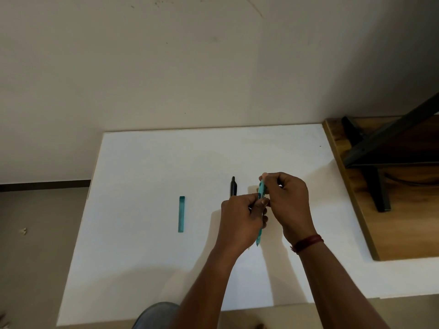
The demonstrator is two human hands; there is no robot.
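Right hand (287, 200): curled over the far end of the teal pen (259, 236), fingertips pinching the upper barrel; a red thread band (307, 243) sits on the wrist.
Left hand (240, 222): wrapped round the middle of the same pen, thumb and forefinger meeting the right hand's fingers on the barrel.
Teal pen: held clear of the white table (142, 257), running near to far, its near tip poking out below and between the two hands.
Why held so: one hand on each half looks like a grip for twisting or pulling the barrel apart, or for pushing it together. Which of these cannot be told, since the fingers hide the joint.
Teal piece (181, 214): a straight, flat-looking strip of the pen's colour, lying on the table well to the left of the hands, parallel to the pen. It is probably a part of the pen, set aside out of the working space.
Black pen (233, 187): lies on the table just beyond the left hand, pointing away, its near end hidden behind the knuckles. It is likely waiting its turn.
Wooden shelf (403, 222): against the table's right edge, with a black metal frame (380, 186) standing on it.
Risk: a small inner part could drop onto the table if the barrel opens.
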